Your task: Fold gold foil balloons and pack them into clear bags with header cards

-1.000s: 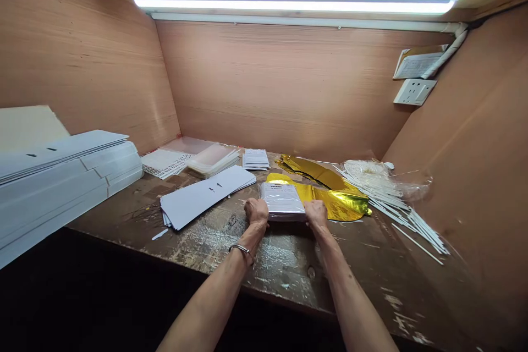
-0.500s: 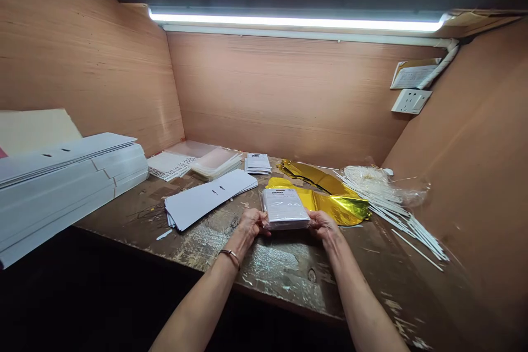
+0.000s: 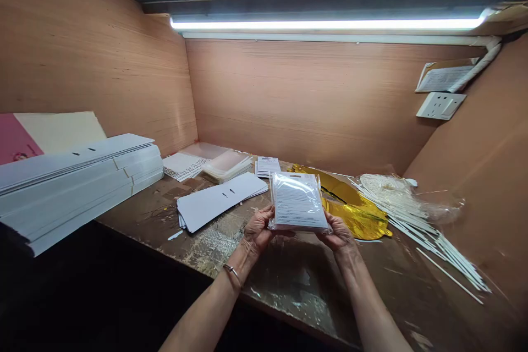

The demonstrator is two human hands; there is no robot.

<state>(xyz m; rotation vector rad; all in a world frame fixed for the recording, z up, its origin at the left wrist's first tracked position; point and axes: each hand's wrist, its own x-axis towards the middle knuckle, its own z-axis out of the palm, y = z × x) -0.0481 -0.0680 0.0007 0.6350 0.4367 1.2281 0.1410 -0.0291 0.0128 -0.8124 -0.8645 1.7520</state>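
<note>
My left hand (image 3: 259, 226) and right hand (image 3: 338, 231) gripped a white rectangular plastic-wrapped packet (image 3: 299, 201) by its lower sides, over the brown wooden table (image 3: 295, 278); its slick surface could have made it slip.

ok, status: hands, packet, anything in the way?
Left hand and right hand gripping clear-wrapped packet at opposite sides. Packet's printed side showing. Gold foil behind it, not blocking.

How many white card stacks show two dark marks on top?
2: one large stack at the far left, one smaller fanned stack left of the wrapped pack. Others may be hidden.
</note>
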